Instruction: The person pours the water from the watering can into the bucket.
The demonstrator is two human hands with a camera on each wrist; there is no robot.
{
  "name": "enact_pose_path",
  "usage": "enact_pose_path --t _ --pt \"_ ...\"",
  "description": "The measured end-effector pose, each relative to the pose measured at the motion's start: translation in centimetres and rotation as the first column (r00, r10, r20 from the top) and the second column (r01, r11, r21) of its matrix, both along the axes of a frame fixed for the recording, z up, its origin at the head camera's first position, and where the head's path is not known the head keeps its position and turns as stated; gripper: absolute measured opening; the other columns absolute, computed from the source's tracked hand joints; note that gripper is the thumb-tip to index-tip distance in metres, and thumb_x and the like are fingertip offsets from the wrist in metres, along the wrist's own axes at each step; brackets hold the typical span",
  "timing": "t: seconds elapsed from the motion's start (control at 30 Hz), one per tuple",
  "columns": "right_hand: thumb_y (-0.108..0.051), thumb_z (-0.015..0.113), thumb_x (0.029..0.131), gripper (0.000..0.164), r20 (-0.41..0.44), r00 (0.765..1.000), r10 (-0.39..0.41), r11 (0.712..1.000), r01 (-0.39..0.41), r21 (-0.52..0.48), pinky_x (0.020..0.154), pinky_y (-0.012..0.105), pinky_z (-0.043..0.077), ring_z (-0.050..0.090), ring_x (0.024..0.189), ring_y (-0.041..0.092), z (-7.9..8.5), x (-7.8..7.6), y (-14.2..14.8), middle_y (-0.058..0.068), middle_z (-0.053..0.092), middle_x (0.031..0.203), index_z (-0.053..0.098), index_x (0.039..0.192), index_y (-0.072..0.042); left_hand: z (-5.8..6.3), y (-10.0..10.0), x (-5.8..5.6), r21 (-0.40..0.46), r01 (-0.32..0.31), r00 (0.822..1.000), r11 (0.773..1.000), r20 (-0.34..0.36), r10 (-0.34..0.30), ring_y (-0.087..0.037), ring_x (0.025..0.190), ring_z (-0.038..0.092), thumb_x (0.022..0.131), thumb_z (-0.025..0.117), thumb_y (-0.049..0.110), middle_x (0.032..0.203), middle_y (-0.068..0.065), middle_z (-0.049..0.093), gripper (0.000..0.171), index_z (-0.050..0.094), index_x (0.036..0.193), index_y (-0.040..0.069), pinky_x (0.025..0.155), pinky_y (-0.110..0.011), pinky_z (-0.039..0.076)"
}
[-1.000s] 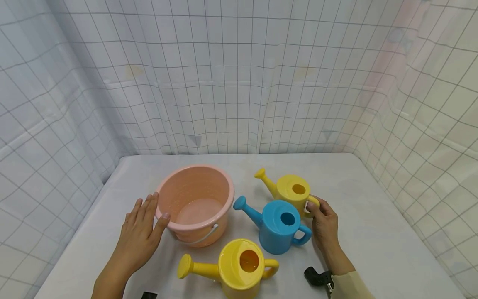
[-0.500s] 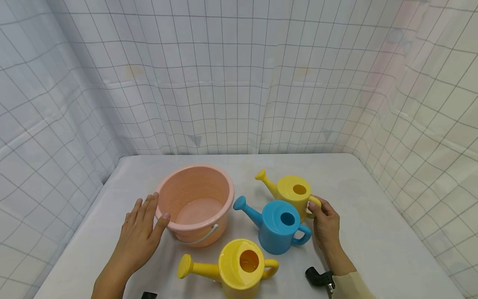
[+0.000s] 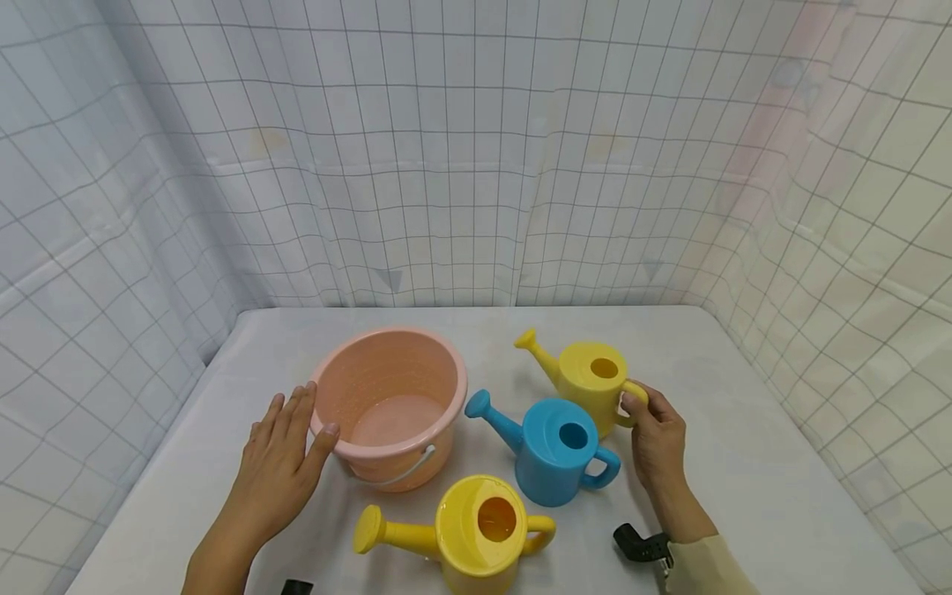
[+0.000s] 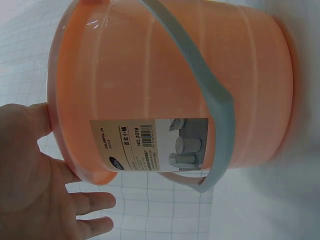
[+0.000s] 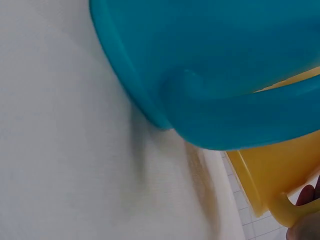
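My right hand [image 3: 659,438] grips the handle of a yellow watering can [image 3: 587,388] behind a blue watering can [image 3: 556,450]. In the right wrist view, the yellow can [image 5: 280,167] appears raised a little off the table, and the blue can's handle [image 5: 250,120] partly covers it. With fingers straight, my left hand [image 3: 278,471] touches the rim of a peach-coloured bucket [image 3: 394,471] on its left side. The left wrist view shows the bucket's label [image 4: 150,145] and its grey handle [image 4: 220,110] hanging down. Some water seems to lie in the bucket.
Closest to me stands another yellow watering can [image 3: 479,529] with liquid visible in its opening, its spout pointing left. The white table [image 3: 744,463] is enclosed by a checked curtain [image 3: 476,165]. A black device [image 3: 641,544] sits at the right wrist.
The right hand and the yellow watering can it grips have shifted slightly to the right and up in the head view. The left hand, bucket and other two cans stay put.
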State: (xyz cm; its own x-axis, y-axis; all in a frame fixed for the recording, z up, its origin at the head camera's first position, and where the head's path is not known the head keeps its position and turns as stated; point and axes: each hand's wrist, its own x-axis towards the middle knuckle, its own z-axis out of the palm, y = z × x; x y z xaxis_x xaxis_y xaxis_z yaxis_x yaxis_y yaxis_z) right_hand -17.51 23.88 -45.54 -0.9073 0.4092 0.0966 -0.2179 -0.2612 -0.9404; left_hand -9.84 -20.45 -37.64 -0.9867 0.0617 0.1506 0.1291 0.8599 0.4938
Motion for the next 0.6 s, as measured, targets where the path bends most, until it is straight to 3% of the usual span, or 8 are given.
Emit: enact_pose_path --t 0.6 --pt "-0.008 0.067 0.087 0.027 0.009 1.000 0.000 1.000 0.000 0.010 0.083 0.020 0.049 0.052 0.092 0.017 2.2 0.1 0.5 -0.001 0.063 0.097 0.064 0.111 0.004 0.0 -0.1 0.0 0.003 0.000 1.000 1.000 -0.003 0.000 -0.044 0.145 -0.002 0.101 0.032 0.047 0.156 -0.025 0.013 0.068 0.004 0.154 0.015 0.108 -0.071 0.000"
